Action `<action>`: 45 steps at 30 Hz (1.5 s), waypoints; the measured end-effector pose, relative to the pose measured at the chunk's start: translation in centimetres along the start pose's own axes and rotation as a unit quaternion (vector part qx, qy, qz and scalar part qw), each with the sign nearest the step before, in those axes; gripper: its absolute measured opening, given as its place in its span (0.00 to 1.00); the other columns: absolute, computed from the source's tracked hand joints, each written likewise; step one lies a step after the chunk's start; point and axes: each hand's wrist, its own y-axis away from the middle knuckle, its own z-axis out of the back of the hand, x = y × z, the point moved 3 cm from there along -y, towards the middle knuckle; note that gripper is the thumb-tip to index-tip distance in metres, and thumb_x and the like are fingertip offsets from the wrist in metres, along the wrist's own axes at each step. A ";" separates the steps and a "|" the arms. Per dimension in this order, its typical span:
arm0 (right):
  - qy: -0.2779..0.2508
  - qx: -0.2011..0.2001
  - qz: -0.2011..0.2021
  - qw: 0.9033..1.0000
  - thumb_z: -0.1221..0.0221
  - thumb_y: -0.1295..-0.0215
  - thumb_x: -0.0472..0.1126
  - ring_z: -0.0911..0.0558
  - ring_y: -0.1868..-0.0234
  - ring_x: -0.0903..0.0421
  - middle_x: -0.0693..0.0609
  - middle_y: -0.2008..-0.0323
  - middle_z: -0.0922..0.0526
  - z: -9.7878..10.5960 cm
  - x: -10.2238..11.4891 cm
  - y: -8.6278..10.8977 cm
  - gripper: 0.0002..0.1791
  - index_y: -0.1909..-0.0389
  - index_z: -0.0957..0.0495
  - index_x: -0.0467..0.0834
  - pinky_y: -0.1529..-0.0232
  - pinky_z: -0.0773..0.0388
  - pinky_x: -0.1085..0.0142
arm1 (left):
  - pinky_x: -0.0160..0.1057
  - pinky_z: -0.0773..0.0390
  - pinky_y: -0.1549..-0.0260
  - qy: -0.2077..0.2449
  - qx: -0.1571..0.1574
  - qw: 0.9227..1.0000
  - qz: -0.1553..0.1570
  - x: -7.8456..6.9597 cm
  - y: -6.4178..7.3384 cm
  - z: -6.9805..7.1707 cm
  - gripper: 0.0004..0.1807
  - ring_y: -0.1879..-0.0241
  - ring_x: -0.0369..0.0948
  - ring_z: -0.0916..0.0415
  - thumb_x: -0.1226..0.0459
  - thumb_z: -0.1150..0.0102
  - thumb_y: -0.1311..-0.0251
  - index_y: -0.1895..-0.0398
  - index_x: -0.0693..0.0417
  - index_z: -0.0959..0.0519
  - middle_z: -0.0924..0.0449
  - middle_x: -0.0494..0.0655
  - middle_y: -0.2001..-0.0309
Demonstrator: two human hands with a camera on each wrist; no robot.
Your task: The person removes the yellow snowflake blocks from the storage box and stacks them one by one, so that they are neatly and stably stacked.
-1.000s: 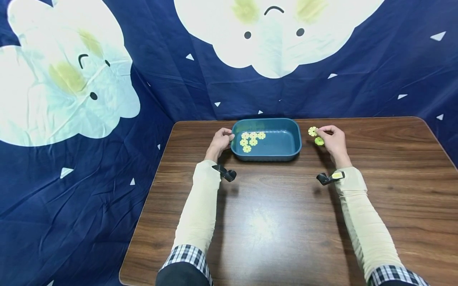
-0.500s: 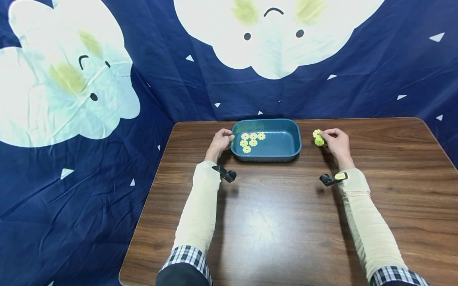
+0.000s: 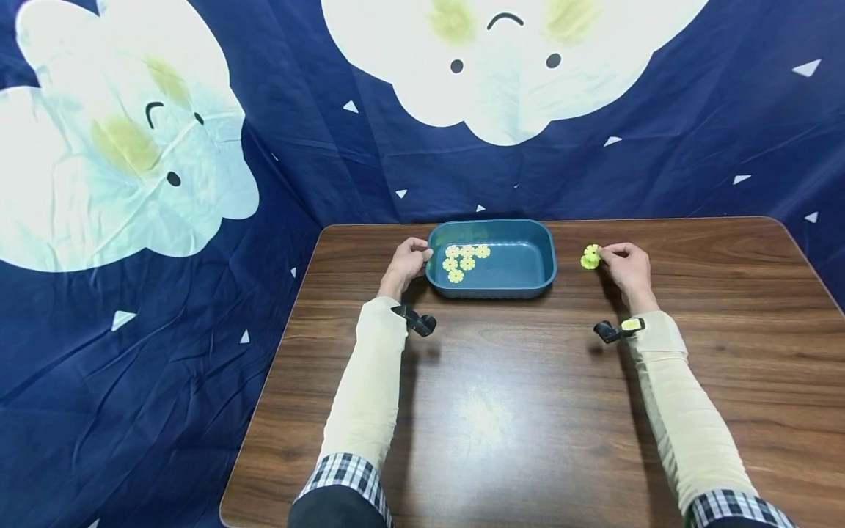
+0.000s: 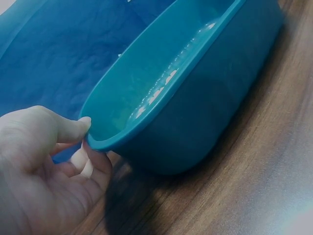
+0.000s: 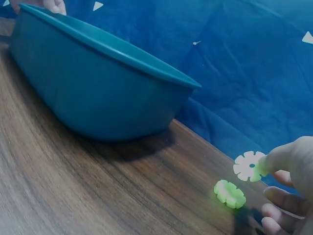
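My left hand (image 3: 406,260) pinches the rim of a teal plastic basin (image 4: 195,107) at its left end, thumb on top and fingers beneath. To the right of the basin, my right hand (image 3: 629,273) pinches a pale yellow-green notched plastic disc (image 5: 247,165) at its edge between thumb and fingers. Right below it lies a brighter green notched disc (image 5: 229,194) on the table. In the head view the held disc overlaps the green one. Several pale yellow flower-shaped discs (image 3: 467,262) lie flat on the left half of the basin's floor.
The brown wood-grain table (image 3: 475,381) carries the basin near its far edge. Dark blue cloth (image 3: 370,169) with cloud and triangle prints hangs behind and to the left. A small black camera is strapped to each wrist over a pale sleeve.
My right hand has moved right and slightly nearer with the pale disc, bringing it over the green disc. My left hand and the basin have stayed in place.
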 end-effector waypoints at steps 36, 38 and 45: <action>0.158 0.028 0.018 0.987 0.46 0.34 0.50 0.32 0.39 0.36 0.35 0.46 0.24 -0.2 0.3 -0.4 0.21 0.54 0.23 0.35 0.37 0.38 0.49 | 0.37 0.26 0.59 -0.009 0.005 1.000 -0.004 0.2 -0.3 0.2 0.14 0.64 0.39 0.32 0.66 0.49 0.32 0.45 0.56 0.30 0.31 0.47 0.54; 0.165 0.031 0.016 0.986 0.47 0.34 0.50 0.32 0.39 0.36 0.35 0.46 0.24 -0.2 0.4 -0.5 0.21 0.54 0.23 0.35 0.37 0.38 0.50 | 0.37 0.26 0.59 -0.009 0.006 1.000 -0.003 0.2 -0.3 0.1 0.14 0.64 0.40 0.32 0.66 0.49 0.32 0.45 0.56 0.30 0.32 0.47 0.55; 0.176 0.037 0.020 0.984 0.47 0.34 0.49 0.33 0.39 0.36 0.35 0.45 0.24 -0.2 0.5 -0.6 0.21 0.53 0.22 0.36 0.36 0.38 0.50 | 0.37 0.25 0.59 -0.002 0.003 1.000 -0.002 0.2 -0.3 0.1 0.14 0.62 0.41 0.31 0.67 0.49 0.32 0.45 0.56 0.31 0.32 0.47 0.56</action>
